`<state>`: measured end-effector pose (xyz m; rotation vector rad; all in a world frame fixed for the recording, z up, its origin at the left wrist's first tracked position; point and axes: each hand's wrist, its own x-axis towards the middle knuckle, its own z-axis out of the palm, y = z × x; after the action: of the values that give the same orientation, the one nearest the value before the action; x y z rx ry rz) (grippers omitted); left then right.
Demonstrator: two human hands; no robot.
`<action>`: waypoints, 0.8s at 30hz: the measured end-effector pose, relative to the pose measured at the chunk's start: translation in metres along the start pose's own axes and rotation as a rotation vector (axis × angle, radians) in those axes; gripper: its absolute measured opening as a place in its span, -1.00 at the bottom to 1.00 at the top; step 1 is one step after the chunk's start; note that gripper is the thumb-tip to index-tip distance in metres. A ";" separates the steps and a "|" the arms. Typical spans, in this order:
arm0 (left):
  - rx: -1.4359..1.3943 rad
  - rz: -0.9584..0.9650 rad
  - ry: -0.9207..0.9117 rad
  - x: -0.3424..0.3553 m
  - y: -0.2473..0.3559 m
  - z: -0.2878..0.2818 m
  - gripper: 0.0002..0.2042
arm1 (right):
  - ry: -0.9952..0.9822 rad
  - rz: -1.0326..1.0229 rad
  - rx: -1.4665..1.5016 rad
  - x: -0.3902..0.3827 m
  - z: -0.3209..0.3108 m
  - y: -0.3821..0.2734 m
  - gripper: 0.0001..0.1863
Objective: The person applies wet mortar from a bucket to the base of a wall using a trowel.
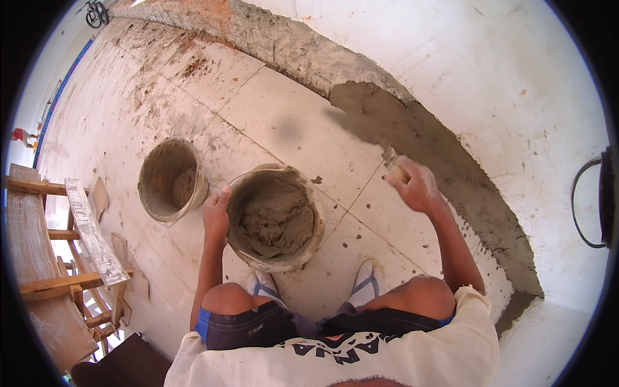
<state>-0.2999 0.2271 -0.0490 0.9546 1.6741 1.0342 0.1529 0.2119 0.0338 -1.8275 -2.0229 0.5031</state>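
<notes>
My right hand [416, 186] is closed round the handle of a trowel [389, 155]. The trowel's blade is smeared by motion and points up and left, beside the wet mortar band [412, 126] along the foot of the wall. A bucket [314, 248] stands in front of my feet with grey mortar [274, 219] inside. On its left side my left hand [216, 211] grips the rim, though part of the fingers is hidden. Just left of that hand sits a second bucket [149, 205], mostly empty, with some residue inside.
Rough bare masonry [290, 48] continues along the wall's foot, beyond the fresh mortar. Crumbs and dirt [196, 64] lie on the tiled floor [271, 97]. A wooden trestle [64, 284] with planks stands at left. A black round object [606, 197] is at the right edge, a bicycle [97, 13] far off.
</notes>
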 end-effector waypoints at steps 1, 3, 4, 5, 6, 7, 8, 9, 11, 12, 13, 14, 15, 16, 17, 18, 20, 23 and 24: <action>0.029 0.025 -0.002 0.003 -0.003 0.000 -0.60 | -0.019 -0.148 -0.011 -0.006 0.001 -0.015 -0.62; 0.085 0.088 0.002 0.002 0.000 0.011 -0.56 | -0.215 -0.172 -0.172 -0.012 -0.004 -0.057 -0.67; 0.114 0.119 0.003 -0.001 0.001 0.019 -0.54 | -0.313 -0.182 -0.254 -0.012 -0.003 -0.074 -0.69; 0.180 0.146 -0.005 -0.007 0.012 0.026 -0.53 | -0.366 -0.186 -0.316 -0.011 0.000 -0.084 -0.71; 0.247 0.171 -0.011 -0.018 0.029 0.032 -0.52 | -0.420 -0.191 -0.378 -0.009 0.005 -0.093 -0.72; 0.315 0.198 -0.010 -0.026 0.040 0.036 -0.51 | -0.471 -0.203 -0.440 -0.006 0.008 -0.100 -0.74; 0.312 0.200 -0.014 -0.030 0.041 0.040 -0.51 | -0.431 -0.239 -0.473 -0.009 0.019 -0.098 -0.79; 0.309 0.202 -0.020 -0.034 0.044 0.045 -0.51 | -0.481 -0.259 -0.454 -0.014 0.031 -0.092 -0.79; 0.310 0.218 -0.017 -0.039 0.045 0.048 -0.51 | -0.585 -0.303 -0.406 -0.017 0.047 -0.088 -0.80; 0.315 0.231 -0.007 -0.042 0.041 0.047 -0.52 | -0.692 -0.218 -0.352 -0.012 0.045 -0.094 -0.76; 0.320 0.245 0.003 -0.042 0.037 0.044 -0.52 | -0.749 -0.212 -0.300 -0.012 0.052 -0.095 -0.73; 0.311 0.216 0.012 -0.041 0.035 0.045 -0.52 | -0.804 -0.196 -0.258 -0.017 0.059 -0.092 -0.69; 0.315 0.237 0.026 -0.041 0.034 0.044 -0.53 | -0.860 -0.177 -0.213 -0.024 0.068 -0.087 -0.65; 0.319 0.259 0.039 -0.041 0.034 0.044 -0.53 | -0.832 -0.194 -0.107 -0.034 0.084 -0.082 -0.61; 0.315 0.284 0.047 -0.040 0.035 0.048 -0.53 | -0.799 -0.204 -0.009 -0.047 0.100 -0.076 -0.58; 0.307 0.278 0.047 -0.040 0.035 0.047 -0.53 | -0.769 -0.222 0.094 -0.050 0.107 -0.081 -0.54; 0.300 0.262 0.047 -0.040 0.034 0.041 -0.52 | -0.820 -0.125 0.126 -0.052 0.104 -0.097 -0.52; 0.314 0.265 0.041 -0.039 0.031 0.038 -0.48 | -0.805 -0.115 0.161 -0.057 0.099 -0.097 -0.52; 0.328 0.267 0.040 -0.038 0.031 0.033 -0.48 | -0.814 -0.109 0.139 -0.056 0.087 -0.101 -0.53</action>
<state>-0.2534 0.2100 -0.0161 1.4101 1.8186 0.9703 0.0275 0.1447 0.0061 -1.5440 -2.4569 1.4991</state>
